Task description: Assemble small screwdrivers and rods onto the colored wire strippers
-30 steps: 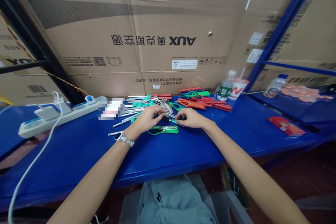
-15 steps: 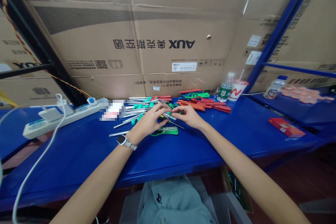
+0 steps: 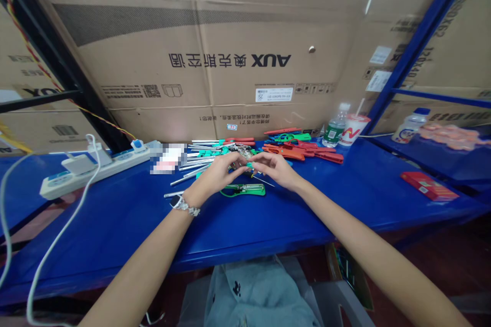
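My left hand (image 3: 222, 171) and my right hand (image 3: 278, 168) meet over the pile, fingertips pinched together. Between them is a small green piece (image 3: 249, 165), mostly covered by the fingers. Just below my hands lies a green lighter-handle half (image 3: 248, 189) with a clear and metal insert. A thin screwdriver (image 3: 264, 181) points out to the right, its handle end partly under the fingers. Behind and left of my left hand lie several metal lighter tubes (image 3: 187, 180) with green ends.
Red and orange handle shells (image 3: 286, 152) lie behind my right hand. Farther right are a water bottle (image 3: 332, 130), a paper cup (image 3: 353, 130) and a red box (image 3: 428, 187). A white power strip (image 3: 111, 168) lies at left. A cardboard wall (image 3: 153, 30) closes the back.
My hands have come closer together around the small green piece, and my left fingers have lowered and closed. The whole view has shifted slightly.
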Demonstrator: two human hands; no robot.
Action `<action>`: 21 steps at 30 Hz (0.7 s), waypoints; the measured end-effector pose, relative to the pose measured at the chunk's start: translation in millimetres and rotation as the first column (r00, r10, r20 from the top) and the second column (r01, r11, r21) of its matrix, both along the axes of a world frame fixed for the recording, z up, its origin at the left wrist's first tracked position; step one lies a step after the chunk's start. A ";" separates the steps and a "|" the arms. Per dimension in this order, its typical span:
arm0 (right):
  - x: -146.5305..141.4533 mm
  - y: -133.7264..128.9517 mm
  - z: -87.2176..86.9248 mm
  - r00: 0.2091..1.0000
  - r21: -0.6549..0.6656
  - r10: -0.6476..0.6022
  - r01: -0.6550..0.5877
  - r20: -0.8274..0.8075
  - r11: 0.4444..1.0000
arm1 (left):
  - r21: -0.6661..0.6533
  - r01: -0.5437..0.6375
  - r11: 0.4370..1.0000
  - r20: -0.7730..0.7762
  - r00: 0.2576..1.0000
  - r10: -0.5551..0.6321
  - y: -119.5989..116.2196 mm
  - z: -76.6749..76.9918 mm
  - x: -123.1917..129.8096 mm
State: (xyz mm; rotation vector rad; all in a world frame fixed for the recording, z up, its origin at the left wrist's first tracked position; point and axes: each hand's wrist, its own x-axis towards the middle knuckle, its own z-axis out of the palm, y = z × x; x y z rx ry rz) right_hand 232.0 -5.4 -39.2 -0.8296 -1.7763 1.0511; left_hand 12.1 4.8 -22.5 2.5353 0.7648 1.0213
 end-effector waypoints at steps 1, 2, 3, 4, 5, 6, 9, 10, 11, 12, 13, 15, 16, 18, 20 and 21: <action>-0.3 -0.8 -0.1 1.000 0.004 0.010 -0.010 -0.007 1.000 | -0.046 0.009 0.999 0.022 1.000 -0.008 -0.1 0.2 0.2; -0.7 -1.3 -0.4 1.000 0.002 0.014 -0.014 -0.013 1.000 | -0.085 0.018 0.996 0.039 0.999 -0.015 -0.4 0.2 0.4; -1.3 -1.6 -1.0 1.000 -0.006 0.015 -0.015 -0.018 1.000 | -0.116 0.025 0.993 0.053 0.998 -0.019 -1.2 -0.3 0.6; -2.0 -1.7 -1.7 1.000 -0.018 0.013 -0.014 -0.021 1.000 | -0.133 0.029 0.991 0.065 0.998 -0.021 -2.3 -1.2 0.8; -2.9 -1.7 -2.3 1.000 -0.031 0.009 -0.009 -0.024 0.999 | -0.139 0.030 0.990 0.075 0.997 -0.020 -3.7 -2.5 0.9; -4.1 -1.7 -2.9 1.000 -0.043 0.001 -0.002 -0.028 0.999 | -0.136 0.028 0.990 0.077 0.997 -0.018 -5.4 -4.0 0.8; -8.3 -2.6 -4.4 0.999 -0.053 -0.036 0.034 -0.026 0.998 | -0.105 0.005 0.995 0.055 0.998 0.000 -10.6 -8.2 -0.6; -9.8 -3.5 -4.8 0.999 -0.046 -0.045 0.044 -0.015 0.998 | -0.092 -0.004 0.996 0.049 0.999 0.008 -11.9 -8.7 -1.6; -11.3 -4.7 -5.0 0.999 -0.033 -0.050 0.050 -0.001 0.998 | -0.082 -0.010 0.997 0.048 0.999 0.014 -13.0 -8.6 -2.9; -12.7 -6.2 -5.0 0.998 -0.014 -0.055 0.055 0.016 0.998 | -0.075 -0.011 0.997 0.050 0.999 0.015 -13.7 -8.0 -4.4; -14.0 -7.9 -4.9 0.997 0.013 -0.064 0.064 0.030 0.998 | -0.075 -0.009 0.997 0.054 0.998 0.013 -14.0 -7.0 -6.1; -15.9 -11.9 -4.1 0.995 0.075 -0.086 0.083 0.042 0.994 | -0.118 -0.005 0.993 0.062 0.998 0.012 -14.0 -4.6 -9.9; -16.6 -14.0 -3.4 0.995 0.101 -0.092 0.087 0.042 0.991 | -0.161 -0.001 0.987 0.066 0.998 0.012 -13.8 -3.6 -11.7; -17.8 -17.8 -2.0 0.995 0.134 -0.091 0.085 0.040 0.987 | -0.271 0.015 0.963 0.084 0.996 0.008 -13.3 -2.5 -14.7; -19.4 -20.7 -1.5 0.996 0.139 -0.084 0.078 0.036 0.987 | -0.366 0.044 0.930 0.102 0.995 -0.007 -13.2 -2.7 -16.9; -20.4 -21.4 -1.8 0.996 0.130 -0.084 0.080 0.028 0.988 | -0.392 0.053 0.919 0.099 0.995 -0.015 -13.6 -3.1 -17.9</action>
